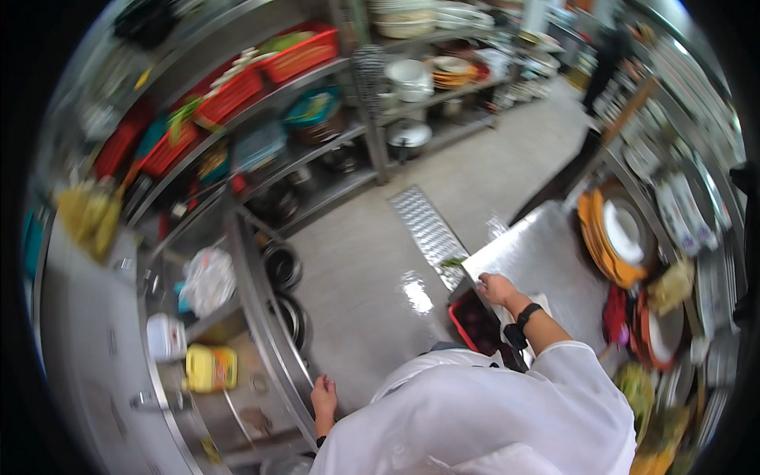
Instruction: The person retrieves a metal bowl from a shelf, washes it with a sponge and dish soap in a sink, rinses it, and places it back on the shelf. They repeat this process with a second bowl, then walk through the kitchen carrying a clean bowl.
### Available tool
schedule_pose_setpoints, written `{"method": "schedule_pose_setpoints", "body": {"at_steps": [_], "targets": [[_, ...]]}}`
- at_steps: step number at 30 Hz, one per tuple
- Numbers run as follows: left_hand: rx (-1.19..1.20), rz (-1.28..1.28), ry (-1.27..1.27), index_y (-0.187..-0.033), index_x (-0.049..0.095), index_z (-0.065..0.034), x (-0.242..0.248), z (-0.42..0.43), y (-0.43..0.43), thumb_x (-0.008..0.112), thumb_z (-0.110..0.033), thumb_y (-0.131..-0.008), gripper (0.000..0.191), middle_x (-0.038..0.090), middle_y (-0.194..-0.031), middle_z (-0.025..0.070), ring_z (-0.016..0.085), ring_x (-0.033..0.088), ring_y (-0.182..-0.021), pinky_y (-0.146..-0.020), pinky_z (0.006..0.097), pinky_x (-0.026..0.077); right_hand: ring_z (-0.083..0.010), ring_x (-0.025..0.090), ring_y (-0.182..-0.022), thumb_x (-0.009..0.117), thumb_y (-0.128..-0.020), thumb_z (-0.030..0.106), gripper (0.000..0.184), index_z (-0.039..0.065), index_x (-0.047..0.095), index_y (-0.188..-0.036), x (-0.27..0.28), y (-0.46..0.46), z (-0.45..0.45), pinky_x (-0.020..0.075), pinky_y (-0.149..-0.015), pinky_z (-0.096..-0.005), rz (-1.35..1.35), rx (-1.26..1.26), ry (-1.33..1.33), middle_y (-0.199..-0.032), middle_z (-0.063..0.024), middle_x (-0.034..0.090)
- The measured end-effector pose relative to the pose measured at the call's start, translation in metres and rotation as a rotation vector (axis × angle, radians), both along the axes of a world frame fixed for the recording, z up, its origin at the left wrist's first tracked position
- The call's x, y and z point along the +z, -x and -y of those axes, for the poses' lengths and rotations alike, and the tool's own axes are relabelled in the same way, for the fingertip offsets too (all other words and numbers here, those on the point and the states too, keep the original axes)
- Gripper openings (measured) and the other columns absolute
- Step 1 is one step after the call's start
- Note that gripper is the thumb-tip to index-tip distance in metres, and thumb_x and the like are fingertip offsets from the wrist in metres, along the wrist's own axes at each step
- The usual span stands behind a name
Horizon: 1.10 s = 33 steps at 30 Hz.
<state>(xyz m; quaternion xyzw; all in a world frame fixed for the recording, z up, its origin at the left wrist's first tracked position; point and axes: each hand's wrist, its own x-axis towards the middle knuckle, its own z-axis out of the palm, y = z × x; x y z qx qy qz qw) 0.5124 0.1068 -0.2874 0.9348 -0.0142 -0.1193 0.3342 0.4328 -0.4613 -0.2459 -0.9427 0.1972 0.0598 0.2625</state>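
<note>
My left hand [323, 396] hangs beside the front rim of a stainless steel sink [279, 338], its fingers loosely curled. No object shows in it, and I cannot tell whether it touches the rim. My right hand [497, 289] is at the left edge of a stainless steel worktable [528, 237], fingers bent; whether they grip the edge is unclear. A red crate [465, 329] with dark contents sits below that hand, partly hidden by the table and my arm. In the sink unit stand a yellow jug [211, 368], a white plastic container [166, 336] and a clear plastic bag [208, 282].
Steel shelves ahead hold red baskets [231, 95] of vegetables and stacked white bowls [409, 80]. A metal drain grate [424, 219] crosses the wet floor [350, 249]. Orange plates [602, 243] lean at the right. A person [608, 65] in dark clothing stands at the far right.
</note>
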Motion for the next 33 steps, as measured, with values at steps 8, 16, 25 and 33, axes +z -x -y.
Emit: {"method": "schedule_pose_setpoints", "body": {"at_steps": [8, 16, 25, 33], "targets": [[-0.535, -0.19, -0.057, -0.112, 0.06, -0.0022, -0.03, 0.063, -0.153, 0.063, -0.019, -0.082, 0.034, 0.067, -0.092, 0.0168, 0.029, 0.066, -0.082, -0.074, 0.0373, 0.051, -0.0389, 0.061, -0.088, 0.062, -0.079, 0.025, 0.033, 0.001, 0.06, -0.101, -0.015, 0.091, -0.038, 0.0478, -0.078, -0.0432, 0.036, -0.592, -0.037, -0.091, -0.0212, 0.064], [-0.978, -0.134, -0.295, -0.112, 0.06, -0.0004, -0.021, 0.102, -0.345, 0.062, -0.019, -0.083, 0.034, 0.067, -0.092, 0.019, 0.033, 0.065, -0.083, -0.075, 0.0397, 0.051, -0.0374, 0.046, -0.118, 0.065, -0.078, 0.017, 0.045, -0.003, 0.052, -0.115, -0.031, 0.076, -0.135, 0.0385, -0.099, -0.0394, 0.165, -1.164, 0.008, -0.125, -0.0227, 0.05], [-1.15, -0.068, -0.432, -0.113, 0.06, -0.0028, -0.006, 0.168, -0.453, 0.062, -0.021, -0.082, 0.035, 0.066, -0.098, 0.0182, 0.035, 0.063, -0.091, -0.081, 0.0416, 0.049, -0.0357, 0.041, -0.124, 0.064, -0.079, 0.021, 0.058, -0.004, 0.043, -0.127, -0.04, 0.058, -0.168, 0.0344, -0.104, -0.0392, 0.059, -1.405, 0.124, -0.131, -0.0229, 0.045], [-1.299, -0.172, -0.401, -0.113, 0.059, -0.0049, -0.027, 0.239, -0.421, 0.062, -0.023, -0.084, 0.035, 0.065, -0.102, 0.018, 0.034, 0.064, -0.09, -0.081, 0.0417, 0.049, -0.0538, 0.018, -0.131, 0.06, -0.08, 0.047, 0.073, 0.005, 0.039, -0.135, -0.051, 0.035, -0.06, 0.0207, -0.107, -0.0557, -0.092, -1.756, 0.217, -0.144, -0.0314, 0.019]]}}
